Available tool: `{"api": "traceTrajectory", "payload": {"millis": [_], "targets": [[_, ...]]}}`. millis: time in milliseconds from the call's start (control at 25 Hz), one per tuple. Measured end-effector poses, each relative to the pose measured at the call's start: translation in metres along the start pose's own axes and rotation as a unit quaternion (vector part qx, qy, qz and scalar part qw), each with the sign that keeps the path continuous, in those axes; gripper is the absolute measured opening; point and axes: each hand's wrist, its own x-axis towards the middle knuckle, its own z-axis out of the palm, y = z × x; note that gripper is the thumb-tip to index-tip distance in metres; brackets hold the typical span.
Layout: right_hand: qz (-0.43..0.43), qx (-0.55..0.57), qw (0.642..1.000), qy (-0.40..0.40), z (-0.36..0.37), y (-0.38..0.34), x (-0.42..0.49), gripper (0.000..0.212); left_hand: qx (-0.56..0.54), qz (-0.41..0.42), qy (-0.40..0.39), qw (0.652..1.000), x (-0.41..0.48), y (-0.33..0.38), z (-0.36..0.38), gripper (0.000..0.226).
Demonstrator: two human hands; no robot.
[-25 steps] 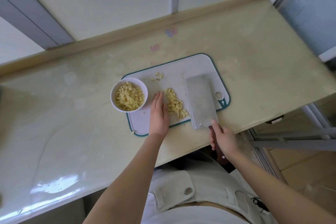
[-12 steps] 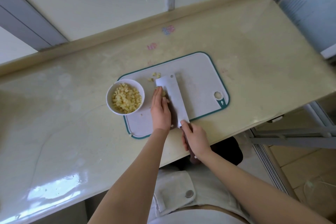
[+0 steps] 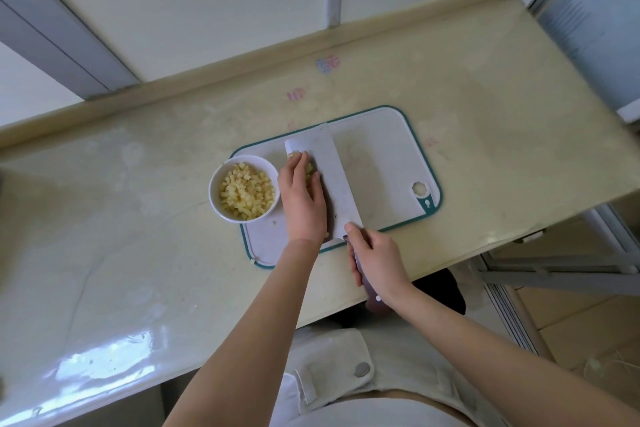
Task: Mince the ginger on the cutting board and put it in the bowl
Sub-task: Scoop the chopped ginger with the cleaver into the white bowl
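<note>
One second was enough for the cleaver to cross the cutting board. From lying flat to the right of the loose ginger, it swept left and toward the far edge, and its blade stood tilted with the pile trapped against it. The left hand, fingers straight and close together, pressed the pieces against the steel. The right hand was curled round the handle, over the near edge of the surface. The bowl sat just left of the left hand, at the board's left edge, already heaped with minced ginger. I judged this a gather-and-scoop (the chopping looked finished), with the last load about to go over to the bowl.

Most of that load was hidden beneath the left palm and fingers; only a few yellow bits showed by the fingertips. Whether they rested on the blade or on the board could not be told. The stray scraps that had lain near the far edge were covered by the blade, and the handle was mostly buried in the right hand.
</note>
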Motion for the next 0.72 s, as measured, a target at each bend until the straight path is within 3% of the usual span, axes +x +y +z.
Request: {"api": "traceTrajectory", "payload": {"millis": [400,600,720], "targets": [[-0.058,0.012,0.997,-0.056,0.038,-0.043,0.014,0.05,0.039,0.029,0.095,0.994,0.042,-0.001,-0.049,0.03],[-0.057,0.0,0.998,-0.034,0.053,-0.053,0.021,0.047,0.06,0.058,0.078,0.993,0.044,-0.016,-0.065,0.024],[-0.052,0.011,0.998,-0.018,0.055,-0.06,0.029,0.047,0.07,0.033,0.048,0.996,0.036,-0.027,-0.072,0.024]]}}
